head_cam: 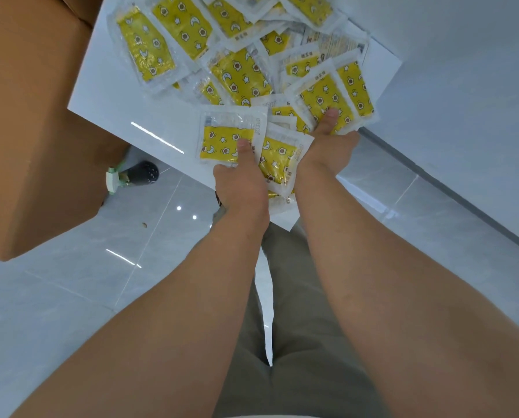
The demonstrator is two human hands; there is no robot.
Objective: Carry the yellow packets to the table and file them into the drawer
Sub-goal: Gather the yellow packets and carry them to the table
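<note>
Now, from our left: our left hand (pixel 240 182) pinches a yellow packet (pixel 222 140), thumb on top, fingers hidden beneath. Loose packets (pixel 278 158) sag between the hands. Our right hand (pixel 324 149) pinches a second packet (pixel 336 95) under its thumb. Beyond both hands the pile (pixel 240 73) covers a white surface (pixel 107 95). We judge these light, floppy and slick, so grip the sealed edges.

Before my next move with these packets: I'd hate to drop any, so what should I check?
1. Left hand grip: thumb pins a packet; ok.
2. Right hand grip: thumb presses another packet; ok.
3. Packets between the hands: loose, overhanging the table edge; not ok.
4. Drawer: not in view; cannot tell.
5. Cardboard box: apart from both hands; ok.
</note>
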